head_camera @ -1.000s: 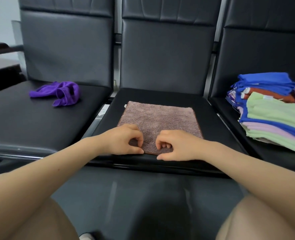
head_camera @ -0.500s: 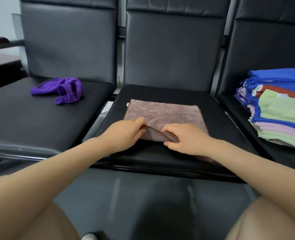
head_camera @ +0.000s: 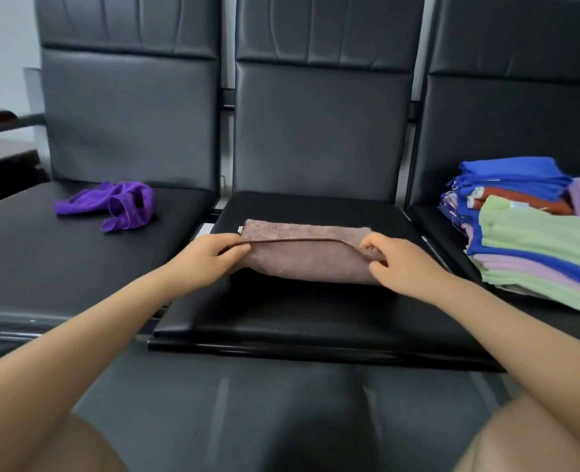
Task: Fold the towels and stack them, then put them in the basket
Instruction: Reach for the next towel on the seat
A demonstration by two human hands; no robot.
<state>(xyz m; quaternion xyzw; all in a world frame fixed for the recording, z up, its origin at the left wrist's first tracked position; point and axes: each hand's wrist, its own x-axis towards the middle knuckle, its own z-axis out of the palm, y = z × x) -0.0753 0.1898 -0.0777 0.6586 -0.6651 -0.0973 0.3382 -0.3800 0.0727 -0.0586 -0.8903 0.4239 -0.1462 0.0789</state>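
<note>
On the middle seat (head_camera: 281, 311) of the bench, the left hand (head_camera: 210, 255) and the right hand (head_camera: 395, 264) each pinch a near corner of the brown towel (head_camera: 307, 258), and to fold it well they should carry both corners evenly to its far edge.

Brown towel (head_camera: 310, 262) half-folded on the middle seat (head_camera: 281, 315).

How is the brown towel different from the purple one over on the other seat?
The brown towel is held at its near edge by the left hand and right hand, mid-fold; nothing touches the purple towel. The brown towel lies mostly flat and neat on the middle seat; the purple towel sits crumpled on the left seat. Both look like small soft cloths.
</note>
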